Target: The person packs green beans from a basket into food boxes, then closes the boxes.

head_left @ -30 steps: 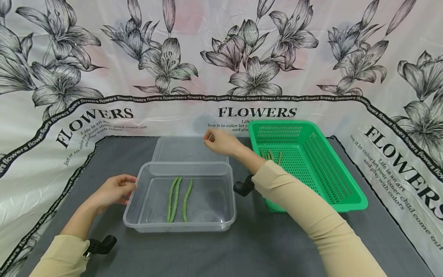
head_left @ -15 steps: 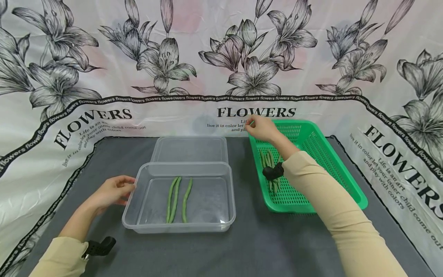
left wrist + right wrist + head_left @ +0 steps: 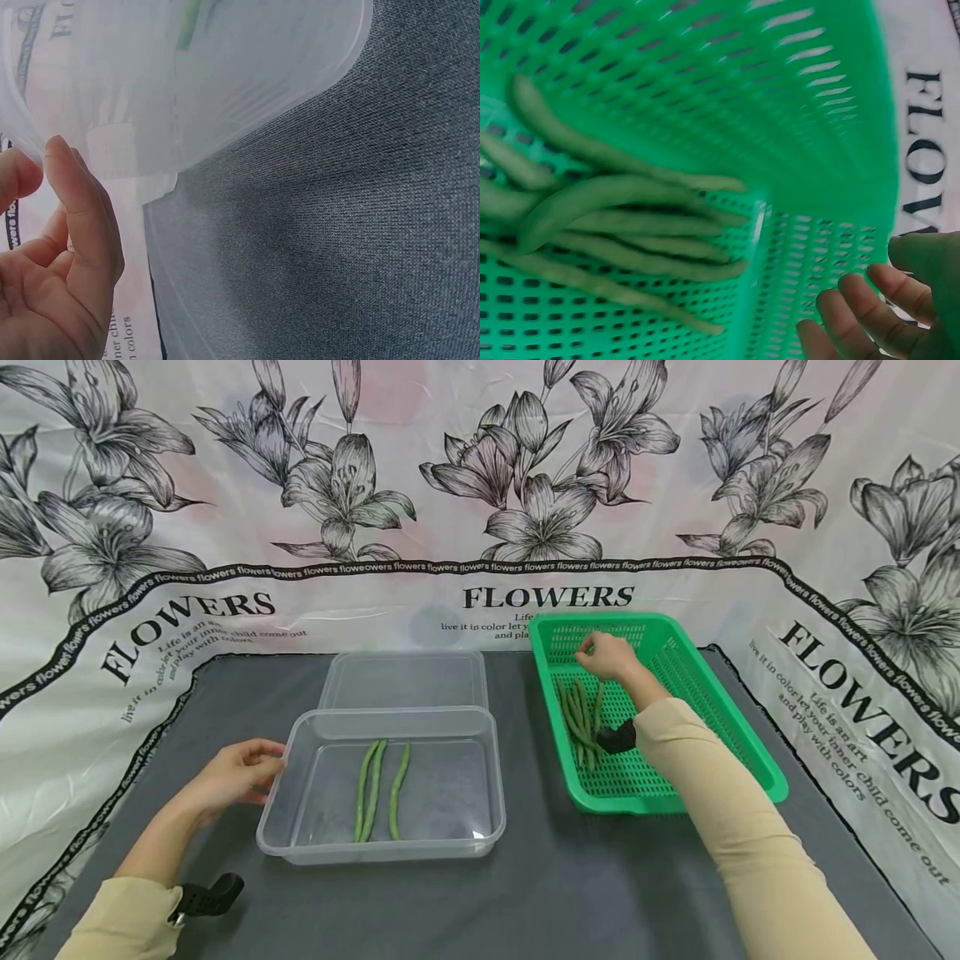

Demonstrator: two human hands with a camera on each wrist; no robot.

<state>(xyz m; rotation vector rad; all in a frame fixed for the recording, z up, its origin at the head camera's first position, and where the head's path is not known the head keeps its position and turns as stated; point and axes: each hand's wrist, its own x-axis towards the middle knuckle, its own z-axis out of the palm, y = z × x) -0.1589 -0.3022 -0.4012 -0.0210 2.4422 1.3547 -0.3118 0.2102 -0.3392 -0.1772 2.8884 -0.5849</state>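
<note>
My left hand (image 3: 232,777) is at the left side of a clear plastic container (image 3: 300,843); in the left wrist view thumb and forefinger (image 3: 71,176) pinch its rim. Inside the container lie three green beans (image 3: 397,793), lengthwise and apart from the walls. My right hand (image 3: 611,656) hovers inside the far end of a green plastic basket (image 3: 712,735), holding nothing. In the right wrist view its loosely bent fingers (image 3: 862,304) are apart from a pile of green beans (image 3: 630,217) on the basket floor. The wrist and camera hide part of the basket.
Behind the container lies a clear lid (image 3: 405,681), flat on the grey tablecloth (image 3: 465,902). A flower-printed white cloth (image 3: 360,610) hangs at the back and sides. The basket stands right of the container, with a strip of tablecloth between them.
My right hand has moved right from above the lid, over the basket's far rim, and down into the basket. The left hand stays at the container's rim. The view has shifted slightly.
</note>
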